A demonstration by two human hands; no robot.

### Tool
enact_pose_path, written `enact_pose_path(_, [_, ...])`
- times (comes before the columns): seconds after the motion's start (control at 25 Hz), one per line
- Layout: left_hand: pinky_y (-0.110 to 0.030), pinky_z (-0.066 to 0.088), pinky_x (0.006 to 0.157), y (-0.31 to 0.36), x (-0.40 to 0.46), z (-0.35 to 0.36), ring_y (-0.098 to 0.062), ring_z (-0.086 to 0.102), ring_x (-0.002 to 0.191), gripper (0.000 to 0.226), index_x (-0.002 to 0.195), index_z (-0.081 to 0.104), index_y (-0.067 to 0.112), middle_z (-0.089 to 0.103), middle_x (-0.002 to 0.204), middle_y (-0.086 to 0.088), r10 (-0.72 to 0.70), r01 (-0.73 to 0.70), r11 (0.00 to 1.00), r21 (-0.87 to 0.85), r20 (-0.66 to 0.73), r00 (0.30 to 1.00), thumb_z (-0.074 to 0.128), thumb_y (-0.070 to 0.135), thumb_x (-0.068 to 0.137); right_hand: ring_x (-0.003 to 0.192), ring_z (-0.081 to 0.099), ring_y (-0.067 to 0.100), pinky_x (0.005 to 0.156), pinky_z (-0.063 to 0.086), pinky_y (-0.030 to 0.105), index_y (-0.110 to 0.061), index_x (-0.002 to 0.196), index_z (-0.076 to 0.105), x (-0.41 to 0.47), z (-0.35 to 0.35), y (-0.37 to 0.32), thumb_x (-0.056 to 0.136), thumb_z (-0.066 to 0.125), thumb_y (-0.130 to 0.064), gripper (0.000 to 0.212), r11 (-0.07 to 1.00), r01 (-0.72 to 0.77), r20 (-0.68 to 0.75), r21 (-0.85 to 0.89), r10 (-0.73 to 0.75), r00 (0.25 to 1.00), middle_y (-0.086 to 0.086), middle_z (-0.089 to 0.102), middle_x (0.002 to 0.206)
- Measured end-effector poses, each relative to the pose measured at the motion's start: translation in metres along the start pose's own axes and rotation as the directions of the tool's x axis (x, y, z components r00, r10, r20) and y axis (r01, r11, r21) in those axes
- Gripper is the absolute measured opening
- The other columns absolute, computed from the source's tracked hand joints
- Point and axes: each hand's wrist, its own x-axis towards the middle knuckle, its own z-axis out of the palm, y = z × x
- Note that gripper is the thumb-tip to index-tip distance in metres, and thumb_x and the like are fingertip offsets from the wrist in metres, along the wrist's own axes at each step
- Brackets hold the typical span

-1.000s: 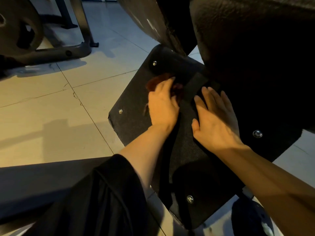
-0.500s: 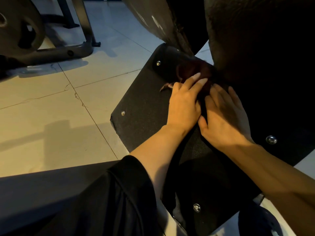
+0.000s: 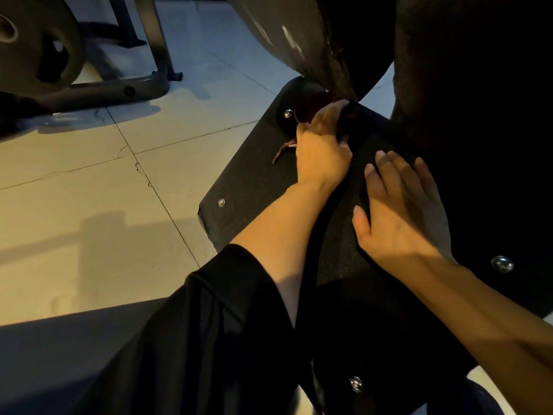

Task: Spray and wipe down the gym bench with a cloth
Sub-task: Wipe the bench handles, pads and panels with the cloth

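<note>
A dark red cloth point(image 3: 308, 109) lies bunched at the far corner of the bench's black base plate point(image 3: 254, 181), where the padded bench part point(image 3: 293, 34) meets it. My left hand point(image 3: 321, 148) presses on the cloth with fingers curled over it, a loose end of cloth sticking out to the left. My right hand point(image 3: 401, 205) lies flat on the plate with straight fingers, to the right of the left hand. The black bench pad point(image 3: 478, 100) looms over both hands at upper right.
Tiled floor point(image 3: 89, 181) stretches to the left. A weight plate point(image 3: 33, 40) and a dark metal machine frame point(image 3: 119, 88) stand at upper left. Round bolts point(image 3: 502, 263) stud the base plate. My black sleeve point(image 3: 194, 339) fills the lower middle.
My left hand has pushed the cloth farther away, up into the corner under the padded part. My right hand has stayed flat on the plate and now lies behind the left.
</note>
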Motion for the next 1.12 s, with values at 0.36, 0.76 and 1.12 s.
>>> enact_pose_path(0.36, [-0.008,0.031,0.091,0.013,-0.033,0.0,-0.019,0.044,0.118,0.056,0.134,0.054,0.024,0.052,0.139,0.0,0.076,-0.076,0.997,0.008,0.07,0.995,0.054,-0.002,0.084,0.13,0.041,0.038,0.109,0.025,0.051,0.005,0.126,0.052,0.001,-0.002,0.003,0.078,0.049,-0.033,0.061,1.0,-0.015,-0.011,0.023,0.016,1.0,0.027,0.049,0.134])
enact_pose_path(0.76, [-0.038,0.019,0.11,0.014,-0.049,0.007,-0.029,0.028,0.136,0.036,0.127,0.059,0.03,0.045,0.146,0.006,0.159,-0.179,0.976,0.122,0.152,0.975,0.047,0.034,0.093,0.117,0.053,0.042,0.1,0.042,0.051,0.009,0.104,0.063,-0.01,-0.019,0.005,0.071,0.065,-0.011,0.038,0.974,-0.124,-0.032,0.19,0.132,0.991,0.028,0.06,0.116])
enact_pose_path(1.12, [-0.04,0.041,0.095,0.004,-0.075,0.003,-0.028,0.05,0.113,0.038,0.129,0.059,0.024,0.052,0.135,-0.002,0.065,-0.065,0.977,0.204,0.009,0.998,0.059,0.02,0.092,0.12,0.051,0.039,0.104,0.038,0.05,0.005,0.103,0.064,-0.009,-0.024,-0.004,0.073,0.063,-0.015,0.035,0.981,-0.14,0.044,0.134,0.135,0.99,0.025,0.06,0.118])
